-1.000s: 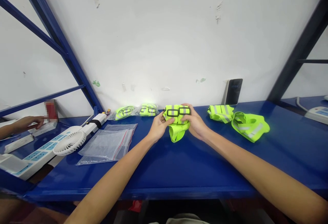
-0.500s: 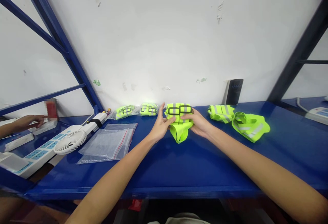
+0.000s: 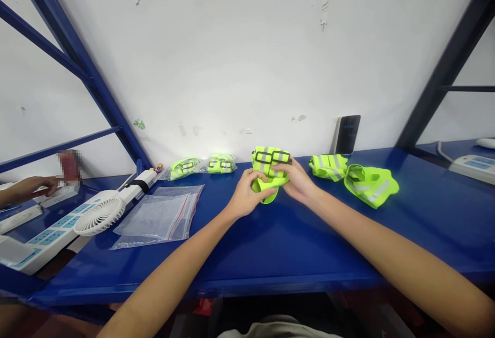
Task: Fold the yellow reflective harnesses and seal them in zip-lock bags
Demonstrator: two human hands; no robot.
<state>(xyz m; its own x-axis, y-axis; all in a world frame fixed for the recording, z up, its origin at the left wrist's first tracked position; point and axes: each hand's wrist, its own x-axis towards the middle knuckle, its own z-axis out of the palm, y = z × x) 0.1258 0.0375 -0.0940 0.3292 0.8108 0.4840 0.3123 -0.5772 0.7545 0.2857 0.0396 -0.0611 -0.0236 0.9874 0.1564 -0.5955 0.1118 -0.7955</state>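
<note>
Both hands hold a rolled neon-yellow reflective vest [image 3: 275, 156] with grey stripes and two black rectangular buckles on its front, slightly above the blue table. My left hand [image 3: 246, 194] pinches the loose band hanging at its lower left, thumb below and fingers curled above. Around the right side of the roll wraps my right hand [image 3: 298, 180], its thumb on the front under the buckle. Two more rolled vests in clear bags, a left one [image 3: 184, 168] and a right one [image 3: 220, 163], lie by the wall. Right of my hands are a folded vest [image 3: 328, 166] and a looser vest [image 3: 370, 186].
Clear zip bags [image 3: 160, 216] with red seals lie left on the blue table [image 3: 294, 255]. Beside them are a white fan [image 3: 99, 217] and a power strip [image 3: 54, 235]. A phone [image 3: 347, 134] leans on the wall. Another person's hand [image 3: 38, 187] is far left.
My left hand has shifted from the roll's left side down to the hanging band and curled its fingers over it. My right hand still grips the roll. The view has tilted slightly.
</note>
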